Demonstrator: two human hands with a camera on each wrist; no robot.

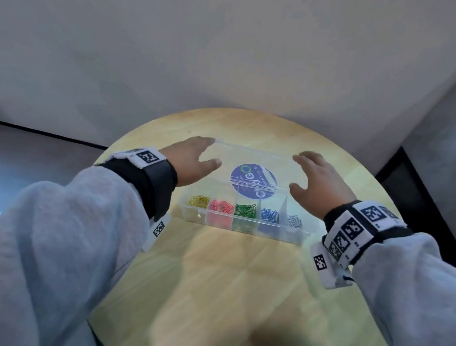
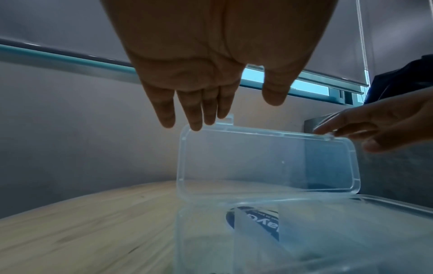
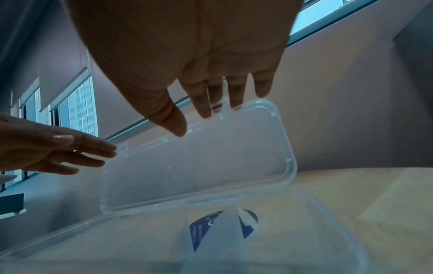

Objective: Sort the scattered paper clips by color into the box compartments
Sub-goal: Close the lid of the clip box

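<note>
A clear plastic box [image 1: 244, 227] sits on the round wooden table [image 1: 211, 281]. Side by side in its compartments lie yellow clips [image 1: 198, 200], pink clips [image 1: 220, 206], green clips [image 1: 245, 210], blue clips [image 1: 270, 215] and silver clips [image 1: 294, 221]. The hinged lid [image 1: 253, 158] [image 2: 269, 161] [image 3: 199, 166] stands tilted up behind them. My left hand [image 1: 209, 152] [image 2: 234, 113] has straight fingers at the lid's top left corner. My right hand [image 1: 297, 173] [image 3: 194, 124] has straight fingers at the top right edge. Neither hand holds a clip.
A blue round label [image 1: 254, 179] shows on the box. The table's far edge meets a pale wall [image 1: 231, 62]. A dark panel [image 1: 413, 189] stands to the right of the table. Bare wood lies between the box and me.
</note>
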